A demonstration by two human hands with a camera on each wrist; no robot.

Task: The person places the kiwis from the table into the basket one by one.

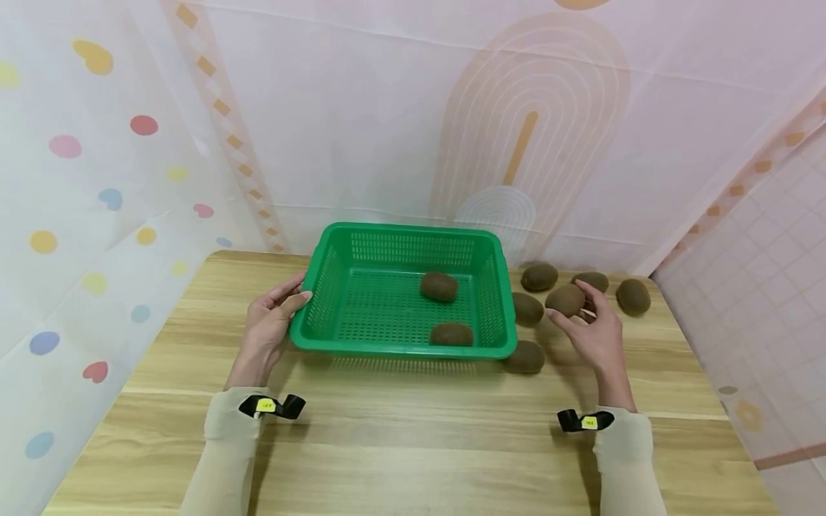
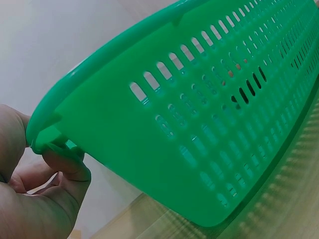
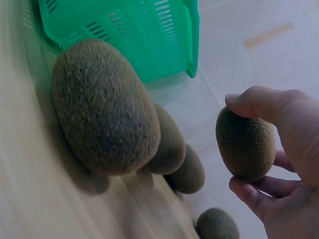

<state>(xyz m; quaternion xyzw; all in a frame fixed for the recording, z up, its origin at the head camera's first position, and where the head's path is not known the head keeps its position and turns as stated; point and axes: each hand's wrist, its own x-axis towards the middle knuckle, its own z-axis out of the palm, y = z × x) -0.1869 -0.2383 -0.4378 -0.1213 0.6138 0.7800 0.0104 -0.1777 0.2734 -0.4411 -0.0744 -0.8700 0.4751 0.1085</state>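
Observation:
A green slotted plastic basket (image 1: 400, 350) stands on the table with two kiwis inside, one kiwi (image 1: 439, 287) toward the back and another kiwi (image 1: 452, 334) by the front wall. My left hand (image 1: 269, 321) grips its left rim, thumb on top and fingers curled beneath the edge, as the left wrist view shows. Right of the basket, my right hand (image 1: 595, 331) pinches a kiwi (image 3: 245, 144) between thumb and fingertips. In the right wrist view this kiwi is held apart from the others. A large-looking kiwi (image 3: 104, 107) sits closest to that camera, beside the basket.
Several loose kiwis lie around the basket's right side: one kiwi (image 1: 539, 276) at the back, one kiwi (image 1: 525, 357) near the front corner, and one kiwi (image 1: 633, 297) at far right. A patterned cloth (image 1: 361, 129) hangs behind the wooden table (image 1: 413, 444).

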